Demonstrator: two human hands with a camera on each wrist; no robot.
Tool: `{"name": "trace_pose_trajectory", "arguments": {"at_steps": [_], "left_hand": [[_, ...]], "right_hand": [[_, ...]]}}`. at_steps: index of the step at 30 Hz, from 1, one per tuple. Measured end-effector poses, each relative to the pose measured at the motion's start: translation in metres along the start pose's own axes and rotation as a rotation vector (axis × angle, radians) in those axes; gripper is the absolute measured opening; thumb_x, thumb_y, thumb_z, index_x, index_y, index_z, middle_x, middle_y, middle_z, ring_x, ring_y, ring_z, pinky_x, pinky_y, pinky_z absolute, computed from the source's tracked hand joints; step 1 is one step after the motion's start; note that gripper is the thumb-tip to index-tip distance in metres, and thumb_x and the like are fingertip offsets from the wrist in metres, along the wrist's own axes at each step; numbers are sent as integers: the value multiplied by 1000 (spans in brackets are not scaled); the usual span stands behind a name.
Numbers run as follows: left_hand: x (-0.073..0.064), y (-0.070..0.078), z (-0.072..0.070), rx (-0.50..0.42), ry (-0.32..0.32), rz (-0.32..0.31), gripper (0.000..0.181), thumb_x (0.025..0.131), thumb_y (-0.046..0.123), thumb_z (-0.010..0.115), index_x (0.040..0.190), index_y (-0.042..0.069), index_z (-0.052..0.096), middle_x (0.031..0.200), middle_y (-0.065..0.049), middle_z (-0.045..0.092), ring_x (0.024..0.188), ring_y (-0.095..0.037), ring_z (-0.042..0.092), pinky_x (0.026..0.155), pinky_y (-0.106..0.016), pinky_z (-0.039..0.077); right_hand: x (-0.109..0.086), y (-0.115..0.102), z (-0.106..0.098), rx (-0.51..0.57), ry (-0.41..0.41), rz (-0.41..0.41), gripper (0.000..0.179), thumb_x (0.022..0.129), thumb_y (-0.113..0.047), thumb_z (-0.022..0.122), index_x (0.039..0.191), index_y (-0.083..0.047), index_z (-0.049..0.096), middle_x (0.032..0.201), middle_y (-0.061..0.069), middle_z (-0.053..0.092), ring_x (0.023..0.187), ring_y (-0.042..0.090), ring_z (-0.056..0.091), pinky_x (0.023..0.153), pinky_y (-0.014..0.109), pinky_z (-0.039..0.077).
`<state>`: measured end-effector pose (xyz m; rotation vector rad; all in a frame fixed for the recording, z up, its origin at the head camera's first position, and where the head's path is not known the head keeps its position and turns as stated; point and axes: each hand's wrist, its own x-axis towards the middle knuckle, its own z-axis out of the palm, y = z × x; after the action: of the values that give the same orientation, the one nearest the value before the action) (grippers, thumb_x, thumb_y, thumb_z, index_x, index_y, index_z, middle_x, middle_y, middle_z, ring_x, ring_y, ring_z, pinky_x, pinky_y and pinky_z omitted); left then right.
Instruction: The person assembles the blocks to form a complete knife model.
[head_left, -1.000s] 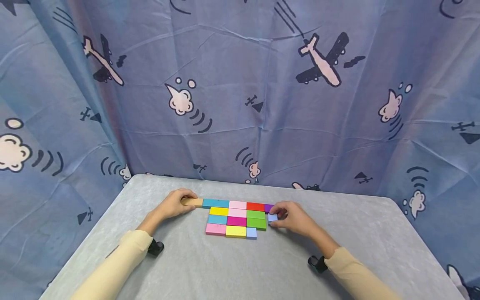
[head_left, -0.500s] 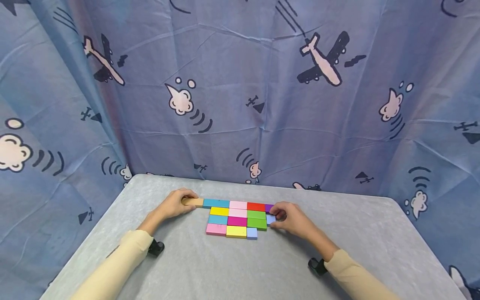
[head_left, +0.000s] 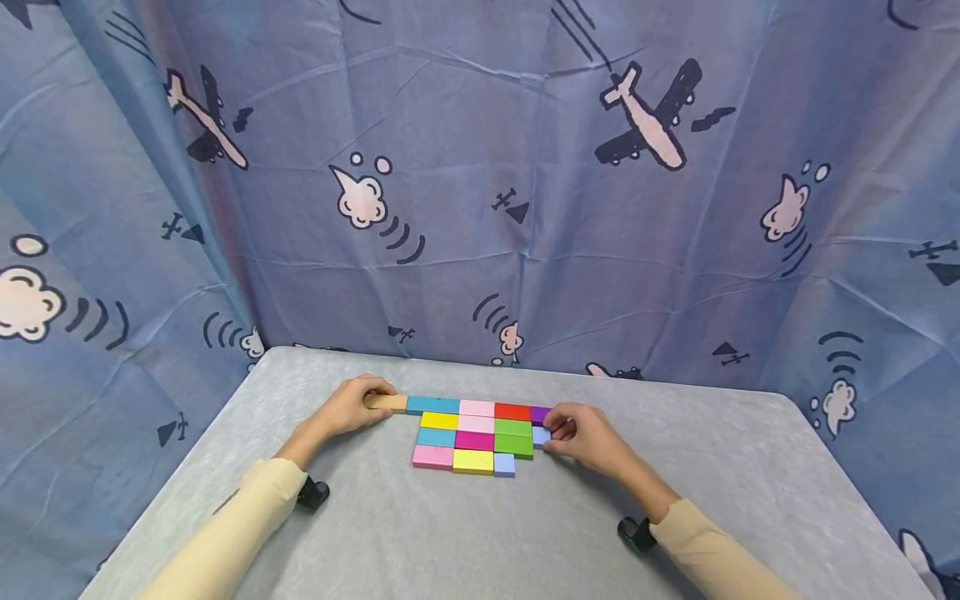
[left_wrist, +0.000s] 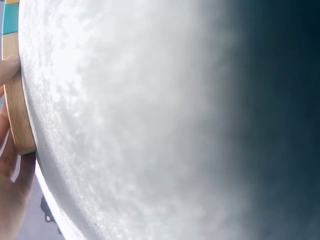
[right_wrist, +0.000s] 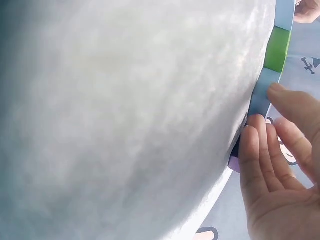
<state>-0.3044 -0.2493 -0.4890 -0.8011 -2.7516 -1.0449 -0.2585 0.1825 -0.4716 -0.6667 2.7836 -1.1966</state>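
Observation:
At the left end of the top row, my left hand [head_left: 352, 407] holds a long plain wooden block [head_left: 396, 403], thumb on its near side in the left wrist view. On the right, my right hand [head_left: 588, 437] pinches a small light blue block [head_left: 540, 437] set against the green blocks [head_left: 513, 447]. The right wrist view shows the thumb [right_wrist: 287, 97] over that block's face, with other fingers by the purple block [right_wrist: 234, 163]. A turquoise block [head_left: 432, 405], a pale pink one and a red block [head_left: 512, 412] fill the top row between the hands.
Beneath the top row lie yellow [head_left: 439, 420], magenta [head_left: 475, 440] and pink [head_left: 432, 456] blocks in flat, touching rows. A second light blue block [head_left: 504, 465] ends the lowest row. A patterned curtain [head_left: 450, 208] hangs behind the grey table [head_left: 420, 542].
The light blue block in my right hand has slid left, closing up to the green blocks, and the fingers have come along slightly. My left hand has kept its place on the wooden block.

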Motion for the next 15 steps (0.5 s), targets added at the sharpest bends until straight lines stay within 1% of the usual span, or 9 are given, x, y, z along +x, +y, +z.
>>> {"name": "trace_pose_trajectory", "arguments": {"at_steps": [4, 11, 15], "left_hand": [[0, -1, 1, 3, -4, -3, 25, 86, 4, 82, 109, 6, 74, 110, -7, 68, 103, -28, 62, 95, -50, 47], [0, 0, 1, 3, -7, -11, 25, 86, 5, 82, 110, 6, 74, 111, -7, 68, 104, -28, 62, 95, -50, 46], [0, 1, 0, 11, -9, -14, 26, 86, 5, 82, 110, 6, 74, 112, -8, 68, 104, -28, 62, 96, -50, 46]], "right_hand": [[0, 0, 1, -1, 20, 0, 23, 78, 3, 86, 96, 1, 71, 90, 6, 67, 76, 16, 63, 67, 30, 55], [3, -1, 2, 0, 34, 50, 22, 78, 4, 86, 94, -2, 72, 89, 4, 66, 76, 17, 63, 67, 29, 55], [1, 1, -2, 22, 24, 27, 23, 78, 3, 86, 96, -1, 71, 91, 6, 67, 78, 18, 64, 68, 30, 55]]}}
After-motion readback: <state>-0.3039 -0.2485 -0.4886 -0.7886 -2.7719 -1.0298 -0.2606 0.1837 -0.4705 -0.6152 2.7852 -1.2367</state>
